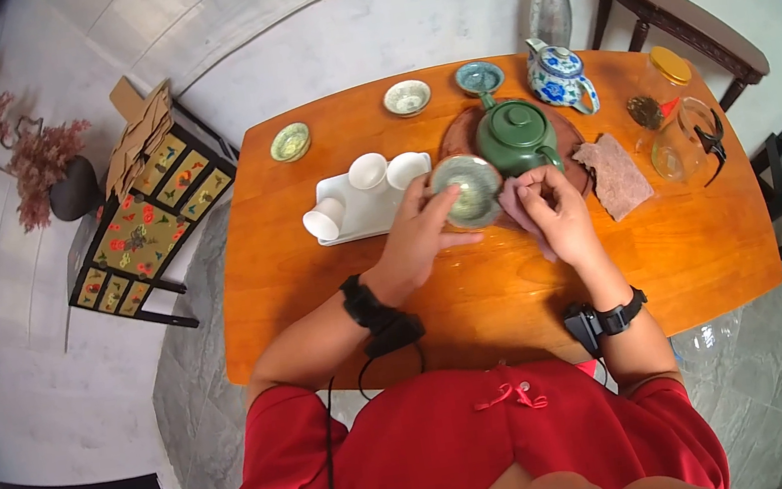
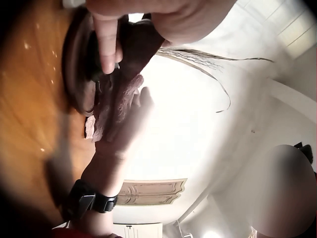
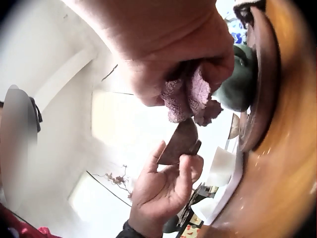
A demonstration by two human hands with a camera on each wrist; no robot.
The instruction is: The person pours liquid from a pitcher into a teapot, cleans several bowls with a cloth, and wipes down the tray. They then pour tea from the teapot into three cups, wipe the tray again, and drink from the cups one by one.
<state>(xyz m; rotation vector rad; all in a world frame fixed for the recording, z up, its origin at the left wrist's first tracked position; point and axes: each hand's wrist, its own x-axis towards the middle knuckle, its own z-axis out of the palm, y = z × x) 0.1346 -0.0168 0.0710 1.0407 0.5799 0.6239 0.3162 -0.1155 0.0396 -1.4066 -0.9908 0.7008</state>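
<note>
My left hand (image 1: 418,237) grips a patterned green-grey bowl (image 1: 467,191) by its side, with its hollow turned up toward the head camera. A crumpled mauve cloth (image 1: 526,217) is pinched in my right hand (image 1: 560,215), right at the bowl's edge. From the right wrist view the bowl (image 3: 179,144) appears side-on, and the cloth (image 3: 189,99) bunches out of the fist just above its rim. Just beyond both hands, a green teapot (image 1: 517,137) stands on a round brown tray (image 1: 462,137).
Left of the bowl lies a white tray (image 1: 360,226) with several white cups. Small patterned bowls (image 1: 407,97) line the far side, near a blue-and-white teapot (image 1: 556,76). To the right are a second cloth (image 1: 615,174), a glass pitcher (image 1: 681,146) and a yellow-lidded jar (image 1: 669,67).
</note>
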